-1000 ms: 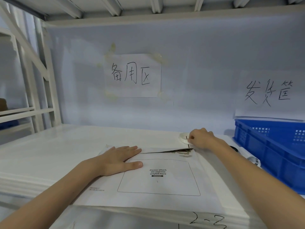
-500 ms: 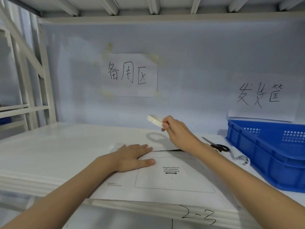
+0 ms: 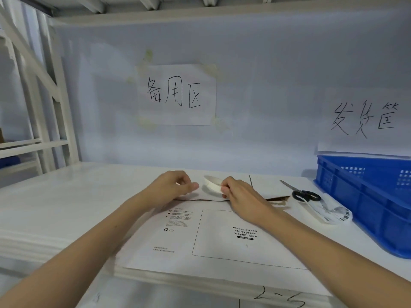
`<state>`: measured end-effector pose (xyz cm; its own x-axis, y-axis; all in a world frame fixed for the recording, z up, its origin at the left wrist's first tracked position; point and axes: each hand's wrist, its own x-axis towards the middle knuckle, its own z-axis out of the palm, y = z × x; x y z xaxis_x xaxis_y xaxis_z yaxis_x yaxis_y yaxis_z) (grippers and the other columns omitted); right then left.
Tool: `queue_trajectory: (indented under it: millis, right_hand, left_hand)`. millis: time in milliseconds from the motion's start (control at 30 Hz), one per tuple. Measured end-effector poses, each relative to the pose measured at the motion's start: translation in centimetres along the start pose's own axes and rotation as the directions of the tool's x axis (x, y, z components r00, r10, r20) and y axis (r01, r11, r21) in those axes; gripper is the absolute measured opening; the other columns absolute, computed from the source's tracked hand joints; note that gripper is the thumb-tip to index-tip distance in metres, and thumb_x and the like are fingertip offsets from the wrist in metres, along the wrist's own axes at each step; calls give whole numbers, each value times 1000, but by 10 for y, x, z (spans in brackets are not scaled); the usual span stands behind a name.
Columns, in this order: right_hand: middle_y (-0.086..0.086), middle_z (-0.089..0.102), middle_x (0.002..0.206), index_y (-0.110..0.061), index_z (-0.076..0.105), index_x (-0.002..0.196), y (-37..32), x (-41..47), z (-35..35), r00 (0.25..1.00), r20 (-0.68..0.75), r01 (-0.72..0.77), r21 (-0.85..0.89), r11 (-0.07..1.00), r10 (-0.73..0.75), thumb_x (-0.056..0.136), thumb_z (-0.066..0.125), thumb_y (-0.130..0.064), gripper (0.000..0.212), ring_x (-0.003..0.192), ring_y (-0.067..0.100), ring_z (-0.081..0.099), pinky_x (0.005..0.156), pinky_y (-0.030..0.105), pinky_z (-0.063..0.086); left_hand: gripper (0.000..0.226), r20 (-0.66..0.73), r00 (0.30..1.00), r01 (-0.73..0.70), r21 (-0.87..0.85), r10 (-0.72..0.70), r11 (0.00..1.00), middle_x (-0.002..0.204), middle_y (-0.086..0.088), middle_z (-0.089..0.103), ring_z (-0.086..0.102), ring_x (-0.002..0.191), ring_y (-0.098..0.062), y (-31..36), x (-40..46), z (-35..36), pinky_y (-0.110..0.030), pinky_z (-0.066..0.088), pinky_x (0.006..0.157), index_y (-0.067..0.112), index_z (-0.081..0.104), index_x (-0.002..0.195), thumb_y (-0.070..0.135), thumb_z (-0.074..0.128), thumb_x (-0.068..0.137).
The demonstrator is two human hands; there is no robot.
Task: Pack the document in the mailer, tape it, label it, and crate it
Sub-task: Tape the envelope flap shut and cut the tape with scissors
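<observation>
A white mailer (image 3: pixel 222 245) lies flat on the shelf, its printed waybill box facing up and its far flap edge showing a dark strip. My right hand (image 3: pixel 240 196) holds a white tape roll (image 3: pixel 212 184) just above that far edge. My left hand (image 3: pixel 171 185) hovers close to the roll's left side with fingers curled and fingertips pinched together; whether it holds the tape's end I cannot tell. The document is not visible.
Black-handled scissors (image 3: pixel 302 193) lie right of the mailer, beside a curled strip of barcode labels (image 3: pixel 331 211). A blue crate (image 3: pixel 364 196) stands at the right edge. Two handwritten paper signs hang on the back wall. The shelf's front lip runs below the mailer.
My right hand picked the tape roll up from the shelf and brought it over the mailer's far edge. My left hand lifted off the mailer and moved up beside the roll.
</observation>
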<state>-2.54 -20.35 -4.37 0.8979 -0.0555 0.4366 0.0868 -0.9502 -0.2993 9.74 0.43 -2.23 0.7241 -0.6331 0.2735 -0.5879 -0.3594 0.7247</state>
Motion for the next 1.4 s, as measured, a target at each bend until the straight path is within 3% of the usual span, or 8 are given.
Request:
queue_trajectory:
  millis: [100, 267, 533, 833, 1033, 1200, 1300, 1400]
  right_hand:
    - [0, 60, 96, -23, 45, 97, -1, 0, -1, 1000, 19, -4, -23, 1000, 4, 102, 31, -31, 17, 88, 26, 55, 82, 45, 48]
    - [2, 62, 101, -20, 49, 104, -8, -2, -4, 998, 38, 47, -120, 992, -43, 104, 31, -32, 22, 93, 28, 55, 82, 40, 44]
    - [7, 61, 106, -15, 51, 112, -17, -3, -7, 994, 46, 112, -264, 958, -104, 105, 30, -32, 28, 93, 31, 53, 71, 37, 34]
    - [7, 62, 105, -15, 51, 114, -19, -3, -8, 995, 42, 100, -270, 958, -92, 105, 30, -32, 28, 93, 31, 53, 71, 35, 30]
    - [-4, 63, 103, -19, 53, 108, -18, 0, -6, 986, -6, 155, -314, 937, -165, 104, 30, -33, 28, 96, 21, 52, 93, 32, 30]
    - [-6, 61, 95, -19, 56, 102, -21, 1, -12, 971, -76, 188, -346, 919, -228, 101, 35, -33, 25, 97, 18, 51, 96, 34, 30]
    - [-3, 57, 109, -19, 59, 102, -18, 3, -12, 974, -81, 172, -334, 927, -210, 100, 41, -35, 24, 111, 22, 46, 98, 38, 32]
    - [9, 30, 143, -25, 56, 109, -17, 2, -11, 999, -32, 24, -151, 988, -29, 102, 37, -34, 22, 135, 26, 20, 104, 46, 32]
  left_hand:
    - [25, -55, 998, -14, 7, 14, 1000, 94, 10, 69, 68, 80, -14, -3, 3, 8, -38, 57, 84, 26, 66, 87, 50, 71, 81]
    - [28, -69, 991, -88, 300, 114, 950, 96, 22, 67, 64, 77, -7, 0, 5, 18, -32, 49, 79, 36, 59, 93, 59, 66, 80]
    - [14, -94, 970, -178, 348, 223, 920, 88, 29, 59, 59, 77, 0, 3, 3, 21, -28, 46, 75, 32, 61, 93, 44, 64, 88]
    - [6, -68, 958, -233, 375, 277, 897, 85, 19, 59, 60, 80, -12, 7, -1, 24, -36, 50, 78, 25, 61, 90, 29, 58, 93]
    - [6, -84, 960, -215, 396, 269, 893, 82, 15, 56, 55, 72, -10, 2, 1, 26, -35, 45, 71, 25, 49, 93, 27, 47, 99]
    - [10, -95, 972, -172, 343, 217, 924, 88, -2, 64, 66, 77, -28, -1, 0, 22, -46, 51, 77, 24, 36, 93, 24, 32, 102]
    - [13, -110, 973, -176, 219, 204, 960, 85, 1, 63, 69, 72, -22, 0, -3, 20, -43, 53, 74, 23, 36, 92, 21, 30, 104]
    - [19, -105, 965, -223, 164, 242, 961, 76, 5, 63, 67, 68, -19, 1, -5, 21, -44, 55, 71, 27, 36, 89, 17, 31, 104]
